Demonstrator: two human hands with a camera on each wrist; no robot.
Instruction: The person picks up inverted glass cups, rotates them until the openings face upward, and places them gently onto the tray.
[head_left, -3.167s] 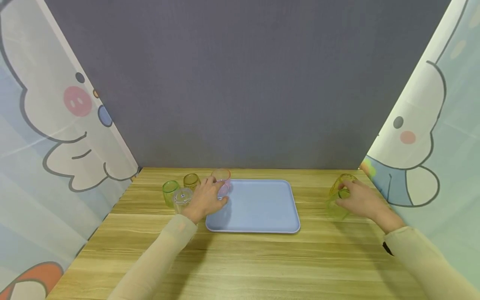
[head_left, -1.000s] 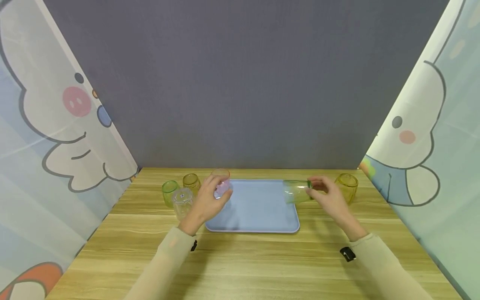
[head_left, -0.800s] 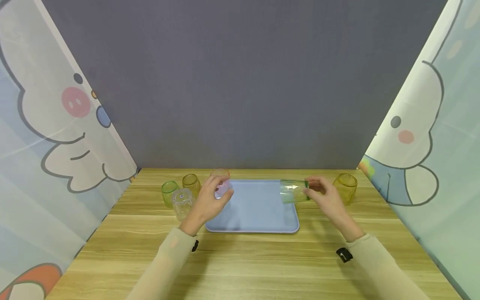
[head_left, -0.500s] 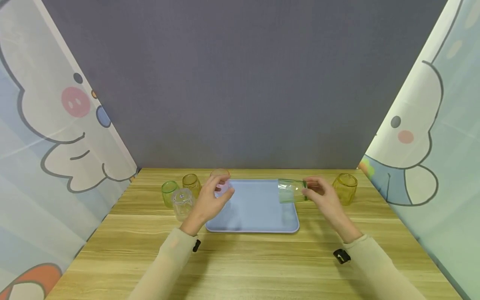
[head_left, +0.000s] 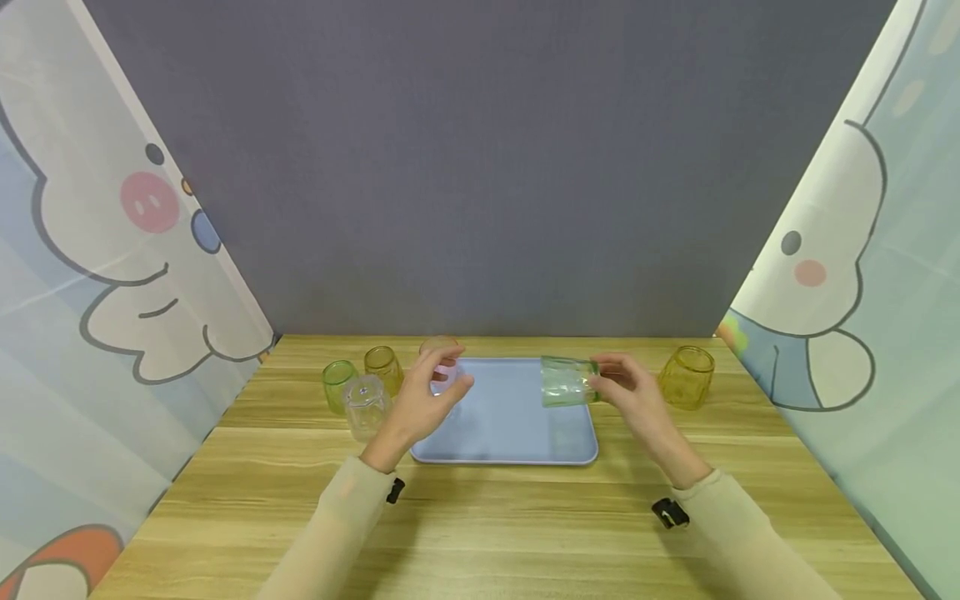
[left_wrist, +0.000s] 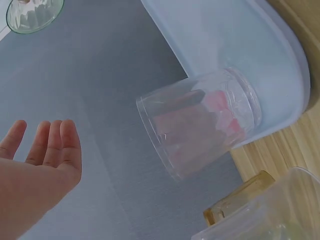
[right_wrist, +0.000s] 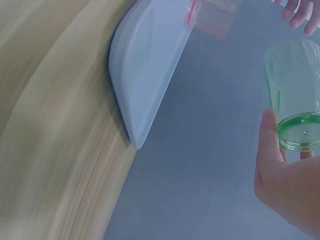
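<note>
green cup (head_left: 564, 382) moved left over tray (head_left: 510, 442) (sideways) | R hand (head_left: 630, 392) holds

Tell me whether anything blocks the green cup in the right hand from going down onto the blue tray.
Nothing visible does. The right hand holds the clear green plastic cup sideways above the pale blue tray's bare right side; the pink cup stands at its far left corner.

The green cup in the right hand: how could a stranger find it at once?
Start at the blue tray mid-table. Above its right edge, the right hand holds a clear green cup sideways by its base. The other green cup stands on the table at the far left.
</note>
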